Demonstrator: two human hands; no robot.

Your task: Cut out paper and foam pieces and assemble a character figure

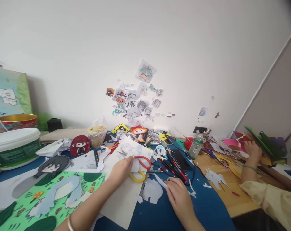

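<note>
Left hand (121, 170) rests loosely curled on red-and-yellow-handled scissors (140, 168) atop white paper sheet (122, 199); right hand (179, 192) fingers pinch thin pale paper cutout (160, 180) over glossy blue counter (208, 205).

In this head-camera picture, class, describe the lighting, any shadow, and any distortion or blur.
Head view: soft, even light on the white wall, no harsh glare; a dim shadow beside the painted canvas; wide-angle bending curves the blue table and slants the right wall edge; the co-worker's hand near the frame's edge looks slightly soft.
</note>
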